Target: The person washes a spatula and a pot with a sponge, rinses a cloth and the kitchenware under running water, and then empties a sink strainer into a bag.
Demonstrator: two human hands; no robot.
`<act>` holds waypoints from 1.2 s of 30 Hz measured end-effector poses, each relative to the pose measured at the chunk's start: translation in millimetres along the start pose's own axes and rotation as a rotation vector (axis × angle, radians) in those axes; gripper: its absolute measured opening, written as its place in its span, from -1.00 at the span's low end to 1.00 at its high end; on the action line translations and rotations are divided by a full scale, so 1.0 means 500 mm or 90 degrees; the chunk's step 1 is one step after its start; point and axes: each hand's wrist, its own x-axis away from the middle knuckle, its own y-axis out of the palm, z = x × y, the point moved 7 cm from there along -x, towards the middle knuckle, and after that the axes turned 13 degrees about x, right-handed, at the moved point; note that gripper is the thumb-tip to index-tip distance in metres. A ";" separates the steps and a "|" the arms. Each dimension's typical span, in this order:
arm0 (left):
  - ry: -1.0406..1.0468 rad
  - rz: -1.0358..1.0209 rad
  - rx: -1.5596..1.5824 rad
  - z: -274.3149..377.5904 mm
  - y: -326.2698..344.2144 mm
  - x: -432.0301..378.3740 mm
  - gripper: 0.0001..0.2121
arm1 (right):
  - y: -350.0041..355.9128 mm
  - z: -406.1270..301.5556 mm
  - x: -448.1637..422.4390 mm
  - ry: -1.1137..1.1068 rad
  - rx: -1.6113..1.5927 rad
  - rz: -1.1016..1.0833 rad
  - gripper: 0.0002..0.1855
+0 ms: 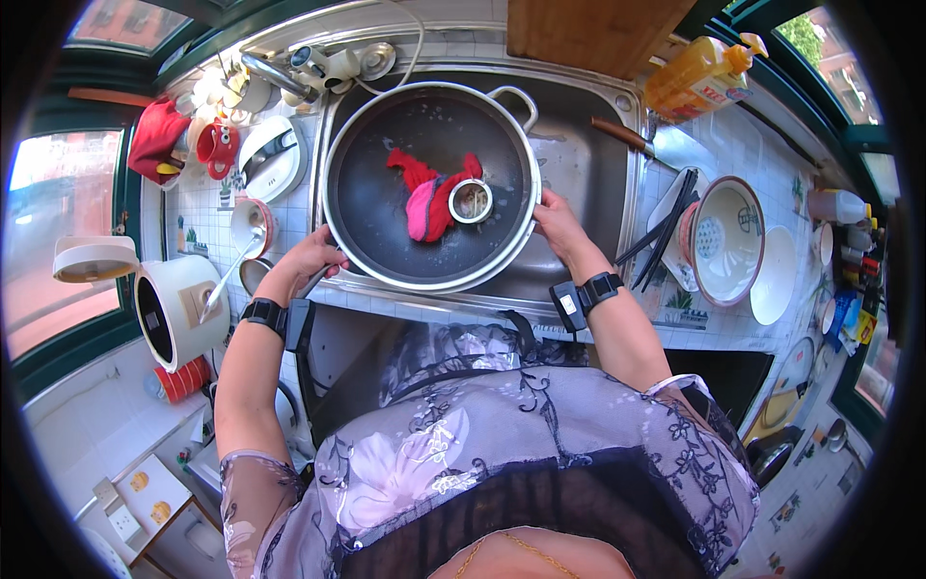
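Note:
A large dark pan with a pale rim (383, 130) sits over the left part of the steel sink (582, 181). My left hand (312, 260) grips the pan near its lower left edge, at a dark handle. At the right edge my right hand (558, 221) holds the rim, its fingers partly hidden beneath. Inside the pan lie a red and pink cloth (427, 206) and a small round metal-rimmed container (470, 201), which touches the cloth. A loop handle (522, 105) stands out at the pan's upper right.
A knife with a wooden handle (621, 133), black chopsticks (662, 231) and bowls (727, 239) lie right of the sink. Behind stand a wooden board (593, 32) and an orange pump bottle (694, 79). Left are a faucet (278, 76), a red mug (217, 147) and a bowl with a spoon (253, 226).

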 end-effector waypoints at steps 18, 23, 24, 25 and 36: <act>-0.050 0.077 0.023 -0.084 -0.041 -0.144 -0.62 | -0.013 0.153 -0.206 0.117 0.034 -0.024 -0.67; -0.008 0.095 -0.047 -0.089 -0.059 -0.159 -0.63 | 0.003 0.147 -0.196 0.160 0.131 -0.008 -0.68; -0.006 0.098 -0.054 -0.086 -0.063 -0.161 -0.63 | 0.003 0.141 -0.190 0.176 0.131 0.013 -0.70; -0.003 0.102 -0.061 -0.083 -0.067 -0.162 -0.64 | 0.003 0.136 -0.184 0.193 0.130 0.033 -0.71; 0.066 0.172 -0.196 -0.067 -0.072 -0.153 -0.60 | 0.240 -0.069 -0.063 -0.615 0.967 0.110 -0.86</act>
